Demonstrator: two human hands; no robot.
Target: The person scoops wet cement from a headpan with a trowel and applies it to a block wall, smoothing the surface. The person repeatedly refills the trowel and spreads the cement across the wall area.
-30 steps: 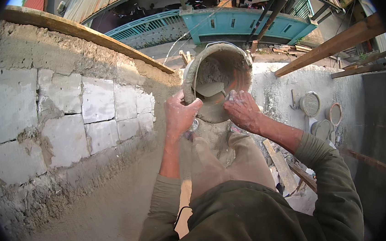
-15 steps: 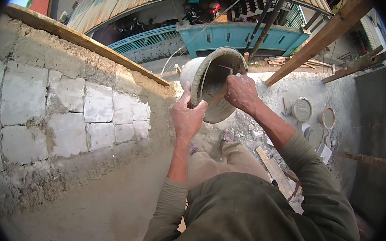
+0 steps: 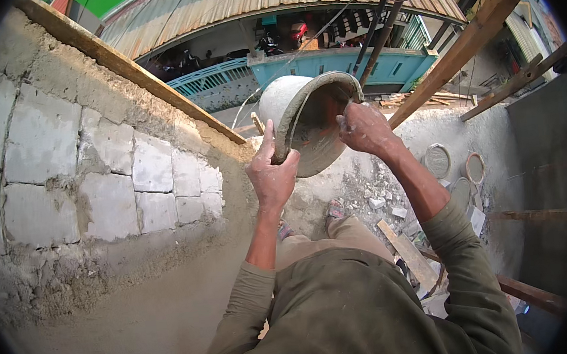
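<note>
A mortar-crusted bucket (image 3: 278, 104) is held up ahead of me, tipped on its side with its mouth toward me and to the right. My left hand (image 3: 272, 175) is closed on its lower left rim, the thumb up along the outside. A thin wire handle crosses the mouth. At the right side of the mouth, my right hand (image 3: 365, 128) is closed in a fist. A blurred reddish-brown streak shows inside the bucket beside this fist; what the fist holds I cannot make out. Grey mortar coats the bucket's inside and rim.
A block wall (image 3: 40, 134), partly rendered, stands at left with a wooden board (image 3: 133, 72) along its top edge. A timber beam (image 3: 464, 46) slants at right. Rubble (image 3: 377, 202), a plank (image 3: 408, 254) and round containers (image 3: 437, 161) lie below right.
My view has shifted slightly. The right fist has moved a little to the right and down against the bucket's mouth. My left hand keeps its grip on the rim.
</note>
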